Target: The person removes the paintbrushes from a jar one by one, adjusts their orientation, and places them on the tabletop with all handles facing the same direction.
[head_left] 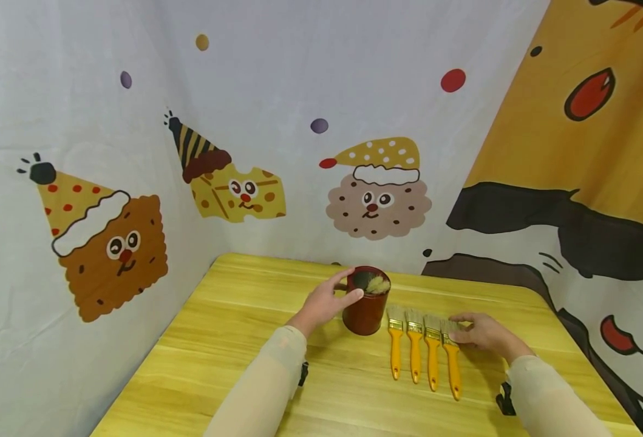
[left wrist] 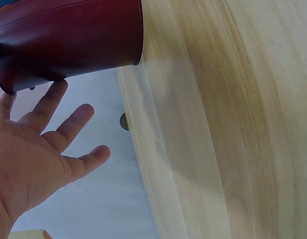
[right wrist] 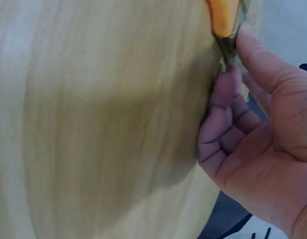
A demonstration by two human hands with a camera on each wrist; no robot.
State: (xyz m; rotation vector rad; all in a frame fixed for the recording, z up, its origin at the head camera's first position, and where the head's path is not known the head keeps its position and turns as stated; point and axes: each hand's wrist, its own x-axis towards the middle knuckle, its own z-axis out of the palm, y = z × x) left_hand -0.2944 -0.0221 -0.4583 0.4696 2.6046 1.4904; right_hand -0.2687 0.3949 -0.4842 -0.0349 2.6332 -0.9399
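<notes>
A dark red cup [head_left: 364,315] stands upright on the table, with pale bristles [head_left: 378,284] showing inside its mouth. My left hand [head_left: 326,303] is beside it, thumb in front of the rim and index finger reaching toward the back. In the left wrist view the other fingers [left wrist: 76,117] spread loosely, one fingertip right at the wall of the cup [left wrist: 78,40]. Four paintbrushes with orange handles lie in a row right of the cup. My right hand [head_left: 482,334] pinches the rightmost paintbrush [head_left: 452,364] near its metal band, thumb on top, fingers beyond.
The wood-grain table [head_left: 234,315] has its back edge against a white cloth wall [head_left: 277,73] printed with cartoon food. An orange and dark printed cloth [head_left: 583,152] hangs at the right. Three more paintbrushes [head_left: 414,349] lie closely spaced between the cup and my right hand.
</notes>
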